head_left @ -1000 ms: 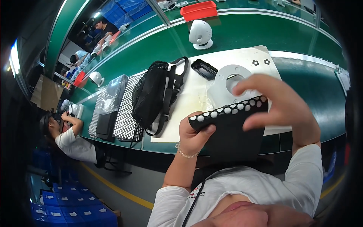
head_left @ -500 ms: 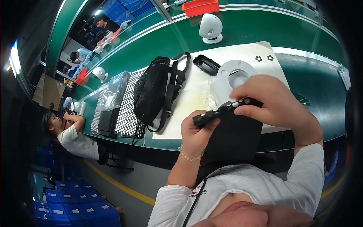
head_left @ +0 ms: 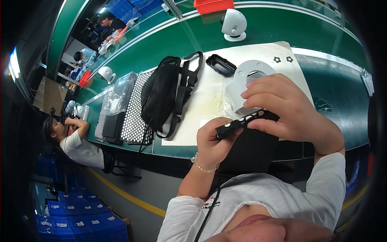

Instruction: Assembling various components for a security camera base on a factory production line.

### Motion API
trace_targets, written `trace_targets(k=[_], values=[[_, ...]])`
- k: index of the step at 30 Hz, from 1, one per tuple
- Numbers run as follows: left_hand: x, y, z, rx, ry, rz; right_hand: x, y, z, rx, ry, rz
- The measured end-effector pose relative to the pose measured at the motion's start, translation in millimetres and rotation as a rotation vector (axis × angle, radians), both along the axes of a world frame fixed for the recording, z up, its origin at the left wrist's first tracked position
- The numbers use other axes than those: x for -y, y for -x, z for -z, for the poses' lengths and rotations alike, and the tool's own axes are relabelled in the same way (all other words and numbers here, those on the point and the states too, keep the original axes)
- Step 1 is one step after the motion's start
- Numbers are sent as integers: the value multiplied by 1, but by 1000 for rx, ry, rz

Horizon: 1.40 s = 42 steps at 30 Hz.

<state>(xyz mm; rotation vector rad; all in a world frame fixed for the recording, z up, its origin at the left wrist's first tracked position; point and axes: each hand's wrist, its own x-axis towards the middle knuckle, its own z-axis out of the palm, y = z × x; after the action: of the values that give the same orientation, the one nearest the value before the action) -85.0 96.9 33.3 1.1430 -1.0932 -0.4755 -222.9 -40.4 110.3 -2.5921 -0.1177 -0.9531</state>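
Observation:
A black panel with a row of white round spots along its upper edge is tilted in front of my chest, its plain black face towards me. My left hand, with a beaded bracelet at the wrist, is closed on the panel's left end, thumb on the near side. The right hand is curled round the right end, its thumb below the spotted edge and its fingers arched above. Beyond them lies a light grey ring-shaped plate on the white mat, partly covered by my right hand.
Left on the mat lies a black mesh bag with straps, beside white-dotted panels and a clear plastic bag. A black tray and flower-shaped pieces lie farther back. A white rounded device stands behind. A co-worker sits left.
The fingers of my right hand have lifted and spread above the panel's edge. My left hand and the panel's left end have shifted slightly right.

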Motion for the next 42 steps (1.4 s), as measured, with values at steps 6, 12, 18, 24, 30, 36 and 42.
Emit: trace_targets(k=[6, 12, 18, 24, 30, 36, 42], values=[[1, -1, 0, 52, -20, 2, 1, 2, -3, -15, 127, -81], [3, 3, 3, 144, 51, 19, -4, -1, 1, 79, -103, -180], [3, 0, 4, 254, -13, 27, -8, 1, 3, -66, -156, -251], [7, 6, -4, 500, 51, -14, -17, -2, 12, 139, -336, -343], [8, 3, 6, 429, 23, 51, -19, -2, 7, 146, -236, -542], [15, 7, 6, 422, 162, 3, 36, -18, 15, 275, -444, -77], [21, -2, 21, 384, 144, 173, 75, -22, 26, 115, -690, 42]])
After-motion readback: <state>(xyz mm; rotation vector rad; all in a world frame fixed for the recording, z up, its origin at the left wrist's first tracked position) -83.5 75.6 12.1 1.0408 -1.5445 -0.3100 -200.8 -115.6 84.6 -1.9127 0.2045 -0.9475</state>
